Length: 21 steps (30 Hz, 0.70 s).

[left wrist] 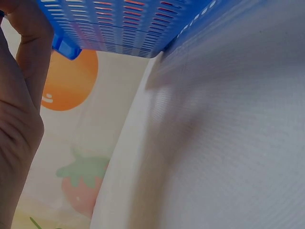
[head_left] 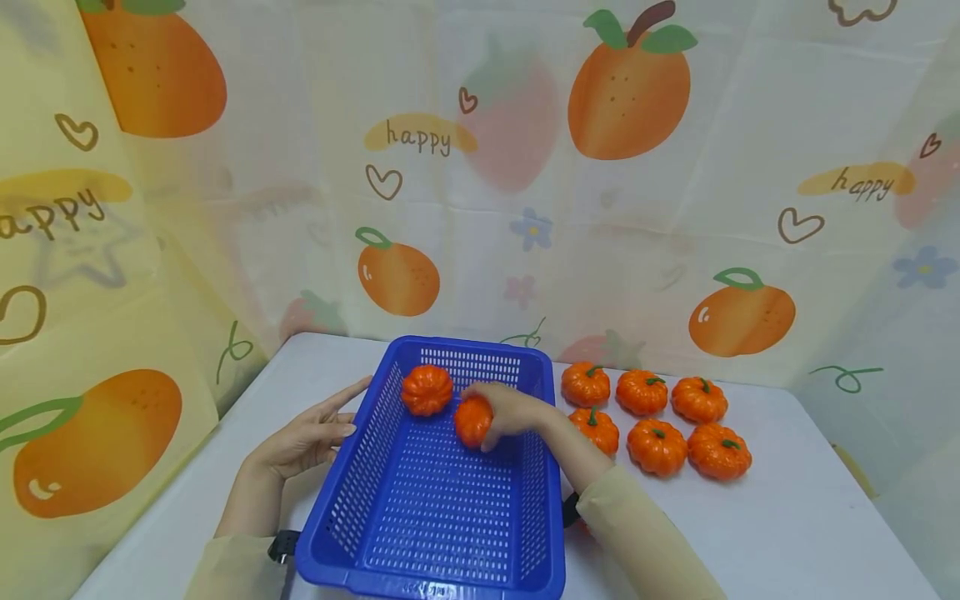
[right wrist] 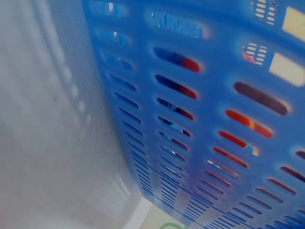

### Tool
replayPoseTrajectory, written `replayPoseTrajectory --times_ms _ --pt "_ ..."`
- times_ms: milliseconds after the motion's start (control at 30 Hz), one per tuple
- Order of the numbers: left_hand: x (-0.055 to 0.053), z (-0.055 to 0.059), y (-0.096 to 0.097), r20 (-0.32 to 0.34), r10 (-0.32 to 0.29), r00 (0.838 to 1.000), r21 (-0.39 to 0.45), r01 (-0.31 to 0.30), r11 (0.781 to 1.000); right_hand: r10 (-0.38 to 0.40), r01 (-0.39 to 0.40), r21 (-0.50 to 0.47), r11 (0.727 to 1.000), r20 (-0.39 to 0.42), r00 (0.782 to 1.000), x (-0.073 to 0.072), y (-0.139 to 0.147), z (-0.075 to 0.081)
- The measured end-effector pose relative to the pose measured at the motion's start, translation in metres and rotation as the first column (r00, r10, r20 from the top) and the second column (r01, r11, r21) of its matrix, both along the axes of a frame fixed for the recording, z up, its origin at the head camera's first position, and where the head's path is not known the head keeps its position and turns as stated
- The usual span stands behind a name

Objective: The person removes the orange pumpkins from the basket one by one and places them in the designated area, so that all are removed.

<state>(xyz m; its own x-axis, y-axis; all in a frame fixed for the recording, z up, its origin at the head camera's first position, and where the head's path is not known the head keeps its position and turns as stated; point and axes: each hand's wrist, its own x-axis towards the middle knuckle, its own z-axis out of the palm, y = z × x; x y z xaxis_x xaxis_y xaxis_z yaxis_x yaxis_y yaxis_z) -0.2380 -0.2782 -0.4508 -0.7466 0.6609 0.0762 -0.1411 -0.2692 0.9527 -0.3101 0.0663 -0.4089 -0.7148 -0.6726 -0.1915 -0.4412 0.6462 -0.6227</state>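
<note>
A blue slotted plastic basket point(head_left: 450, 517) stands on the white table. Inside, near its far left corner, lies one small orange pumpkin point(head_left: 427, 390). My right hand point(head_left: 510, 414) reaches over the basket's right side and grips a second orange pumpkin point(head_left: 473, 422) close over the basket floor, beside the first. Against the outside of the left wall is my left hand point(head_left: 306, 437), fingers extended and fingertips right at the rim; the left wrist view shows part of this hand point(left wrist: 21, 109) under the basket wall point(left wrist: 119, 28). In the right wrist view the basket wall point(right wrist: 190, 119) hides the hand.
To the right of the basket, several orange pumpkins with green stems, such as the near right one point(head_left: 719, 452), sit in two rows on the table point(head_left: 810, 517). A fruit-print cloth point(head_left: 480, 250) hangs behind the table and along its left side.
</note>
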Motion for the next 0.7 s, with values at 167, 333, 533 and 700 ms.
replayPoseTrajectory --times_ms 167,333,533,700 --pt "0.000 -0.001 0.000 0.002 0.005 1.000 -0.003 -0.005 1.000 -0.009 0.009 -0.007 1.000 0.011 1.000 0.001 0.001 0.001" --pt "0.000 -0.001 0.000 0.006 0.015 1.000 -0.013 -0.015 1.000 -0.018 0.020 -0.068 0.997 0.027 0.999 0.001 0.002 0.001" --pt "0.000 -0.001 0.001 0.015 0.022 1.000 -0.017 -0.022 1.000 -0.048 0.055 -0.145 0.988 0.049 0.998 0.002 0.002 0.004" --pt "-0.001 -0.001 0.000 0.014 0.013 1.000 -0.006 -0.012 1.000 -0.057 0.067 -0.184 0.981 0.059 0.997 0.007 0.001 0.015"
